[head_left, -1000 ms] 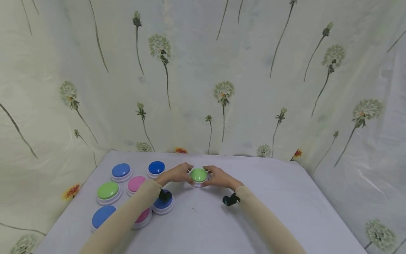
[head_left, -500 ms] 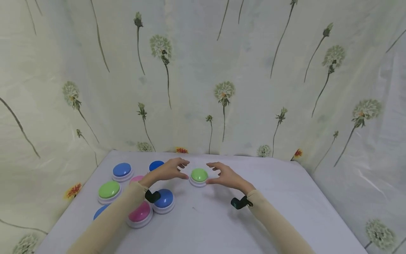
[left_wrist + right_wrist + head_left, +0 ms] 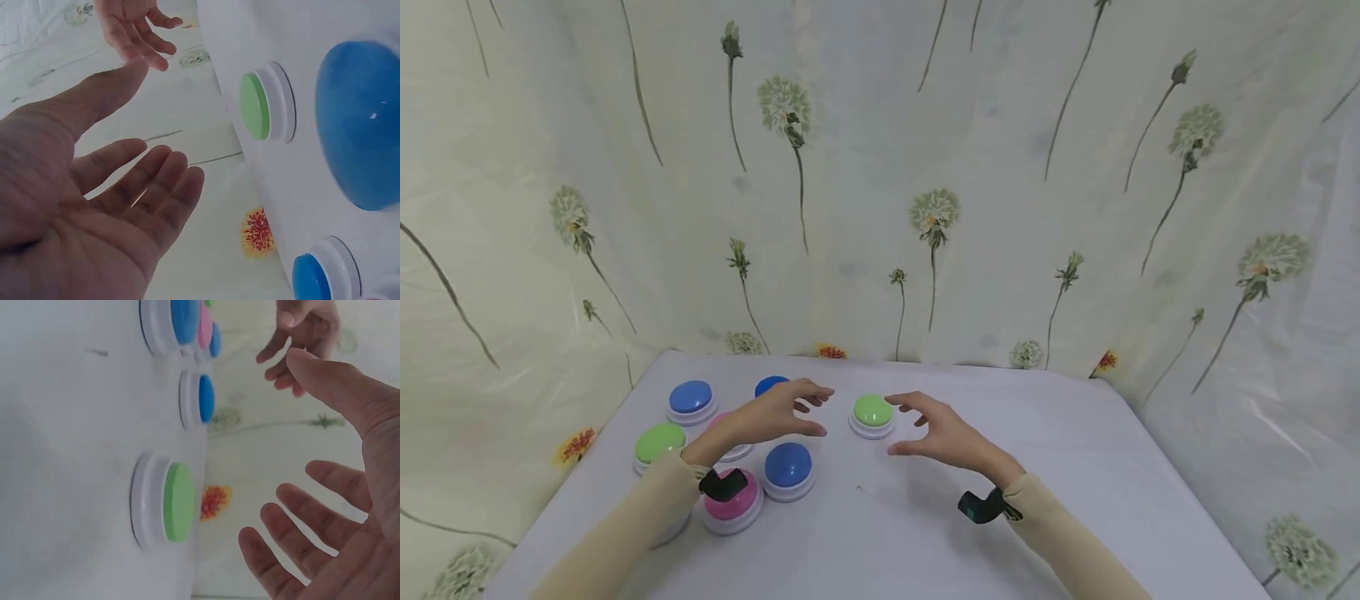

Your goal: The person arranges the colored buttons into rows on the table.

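A green push button [image 3: 873, 411] with a white base stands on the white table between both hands, touched by neither. My left hand [image 3: 778, 411] hovers to its left above the other buttons, thumb and fingers spread apart with nothing between them. To the right of the green button is my right hand [image 3: 943, 432], its fingers loosely bent and holding nothing. In the left wrist view the left palm [image 3: 94, 231] shows bare, and in the right wrist view the right hand's fingers [image 3: 300, 550] are parted beside the green button [image 3: 179, 502].
More buttons are grouped at the left: a blue one [image 3: 787, 465], a pink one [image 3: 732, 497], a second green one [image 3: 659, 442] and a far blue one [image 3: 690, 397]. The left arm partly covers some. A flowered curtain [image 3: 850, 183] hangs behind the table [image 3: 880, 533].
Both hands have let go of the green button and drawn apart, the left hand leftward and the right hand rightward. The green button stays in place on the table.
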Motion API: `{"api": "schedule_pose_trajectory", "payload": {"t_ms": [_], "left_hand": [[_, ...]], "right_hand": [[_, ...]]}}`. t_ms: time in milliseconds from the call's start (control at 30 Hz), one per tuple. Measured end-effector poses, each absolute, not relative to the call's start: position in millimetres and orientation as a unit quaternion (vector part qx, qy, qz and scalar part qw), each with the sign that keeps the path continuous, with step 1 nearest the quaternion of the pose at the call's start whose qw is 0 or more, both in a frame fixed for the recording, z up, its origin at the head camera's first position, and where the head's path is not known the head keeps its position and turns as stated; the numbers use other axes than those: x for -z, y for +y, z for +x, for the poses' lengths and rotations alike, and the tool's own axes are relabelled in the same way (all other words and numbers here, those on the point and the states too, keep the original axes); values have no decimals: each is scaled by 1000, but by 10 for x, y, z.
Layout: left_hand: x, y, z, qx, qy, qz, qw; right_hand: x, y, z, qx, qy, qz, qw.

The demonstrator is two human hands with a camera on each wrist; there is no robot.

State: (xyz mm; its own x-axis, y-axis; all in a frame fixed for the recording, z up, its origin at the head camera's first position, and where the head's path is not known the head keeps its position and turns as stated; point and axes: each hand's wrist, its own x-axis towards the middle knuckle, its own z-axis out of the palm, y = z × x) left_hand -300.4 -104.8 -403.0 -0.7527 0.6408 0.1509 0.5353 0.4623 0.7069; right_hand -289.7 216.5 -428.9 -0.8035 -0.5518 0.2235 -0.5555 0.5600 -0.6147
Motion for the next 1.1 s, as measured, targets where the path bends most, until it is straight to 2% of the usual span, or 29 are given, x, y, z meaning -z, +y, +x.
{"api": "schedule_pose_trajectory", "payload": {"t_ms": [300, 700, 1000, 1100], "left_hand": [[4128, -1406, -2635, -351, 869, 341, 70], [4269, -1680, -2638, -348, 878, 328, 22], [4397, -1750, -2778, -352, 877, 321, 59], [4456, -1751, -2802, -335, 889, 300, 92]], "right_hand": [[4375, 2058, -2660, -331, -873, 359, 9], [4428, 1806, -2723, -338, -873, 351, -14], [4589, 1470, -2903, -343, -870, 346, -69], [4684, 1338, -2962, -333, -872, 350, -78]]}}
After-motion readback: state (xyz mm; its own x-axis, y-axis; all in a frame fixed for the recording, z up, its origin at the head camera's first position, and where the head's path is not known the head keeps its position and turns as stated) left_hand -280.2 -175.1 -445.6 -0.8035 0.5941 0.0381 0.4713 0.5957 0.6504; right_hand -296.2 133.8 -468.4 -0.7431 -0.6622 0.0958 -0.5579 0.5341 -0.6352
